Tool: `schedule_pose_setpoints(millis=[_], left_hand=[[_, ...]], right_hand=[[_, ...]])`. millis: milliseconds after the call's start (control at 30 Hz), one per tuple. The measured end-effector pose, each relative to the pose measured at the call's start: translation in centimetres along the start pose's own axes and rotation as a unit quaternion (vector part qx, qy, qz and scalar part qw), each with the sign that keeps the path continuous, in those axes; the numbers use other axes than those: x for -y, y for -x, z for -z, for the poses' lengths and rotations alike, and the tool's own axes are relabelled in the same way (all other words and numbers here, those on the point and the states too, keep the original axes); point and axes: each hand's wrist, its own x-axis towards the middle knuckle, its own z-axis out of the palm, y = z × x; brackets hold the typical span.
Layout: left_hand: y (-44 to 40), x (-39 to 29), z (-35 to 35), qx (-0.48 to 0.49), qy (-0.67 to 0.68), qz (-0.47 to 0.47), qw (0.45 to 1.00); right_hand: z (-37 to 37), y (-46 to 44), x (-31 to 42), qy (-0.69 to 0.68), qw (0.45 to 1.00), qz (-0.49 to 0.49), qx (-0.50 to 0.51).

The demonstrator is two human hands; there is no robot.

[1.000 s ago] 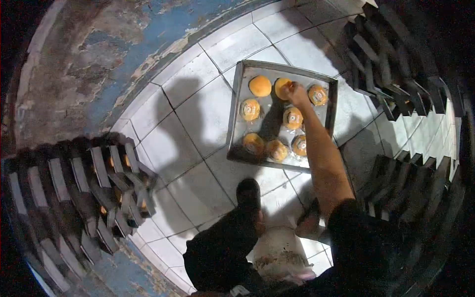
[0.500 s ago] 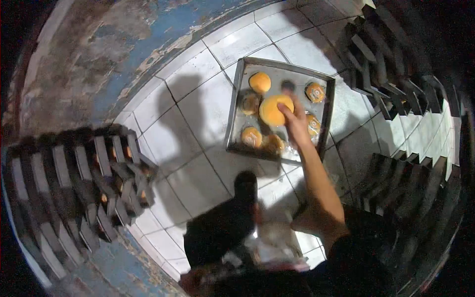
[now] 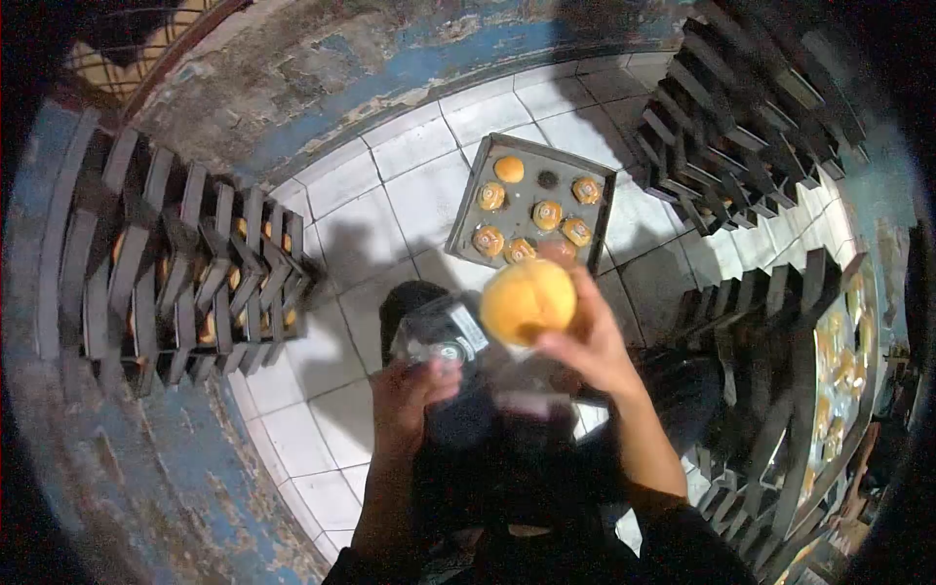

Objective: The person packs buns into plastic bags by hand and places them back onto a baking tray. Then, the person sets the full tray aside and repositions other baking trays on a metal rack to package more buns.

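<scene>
In my right hand [image 3: 590,341] is a round yellow bun [image 3: 528,300], gripped between thumb and fingers in front of me. My left hand [image 3: 417,385], just to its left, pinches a clear plastic bag [image 3: 439,336] that carries a printed label. Bun and bag are close to each other, with the bun outside the bag. Beyond them a square metal tray [image 3: 466,210] lies on the tiled floor. It holds one unwrapped bun [image 3: 508,169] at its far left and several wrapped buns with labels, such as one [image 3: 547,214] near the middle. A dark round spot marks the tray's far side.
Stacked dark trays with buns stand at the left [image 3: 175,273]. More dark stacks are at the upper right [image 3: 731,127] and lower right [image 3: 751,331]. A peeling blue wall [image 3: 390,58] runs behind the white floor tiles.
The yellow bun has been lifted from the tray and brought toward me by my right hand. My left hand has come into view with the plastic bag. The view has shifted.
</scene>
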Motion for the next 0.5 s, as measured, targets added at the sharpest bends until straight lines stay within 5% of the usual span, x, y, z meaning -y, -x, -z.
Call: schedule_pose_setpoints(millis=[67, 167, 233, 300, 367, 467, 500], left_hand=[[1.5, 0.2, -0.1, 0.051, -0.001, 0.024, 0.998], [2.2, -0.2, 2.1, 0.195, -0.005, 0.04, 0.98], [2.0, 0.2, 3.1, 0.38, -0.036, 0.093, 0.92], [2.3, 0.1, 2.6, 0.387, -0.048, 0.133, 0.911], [2.6, -2.2, 0.8, 0.518, -0.219, 0.14, 0.815], [4.7, -4.1, -0.2, 0.522, -0.162, 0.159, 0.822], [5.1, -4.1, -0.2, 0.521, -0.135, 0.161, 0.827]], right_hand=[[-0.2, 1.7, 0.5, 0.173, 0.983, 0.013, 0.059], [0.5, 4.1, 4.8, 0.046, 0.991, -0.068, 0.11], [0.5, 5.3, 5.8, 0.098, 0.984, -0.069, 0.133], [-0.3, 6.4, 6.1, 0.132, 0.96, -0.116, 0.217], [-1.1, 7.1, 6.2, 0.153, 0.959, -0.1, 0.218], [-1.3, 7.3, 8.7, 0.34, 0.905, 0.1, 0.236], [-1.4, 7.5, 9.0, 0.339, 0.906, 0.099, 0.234]])
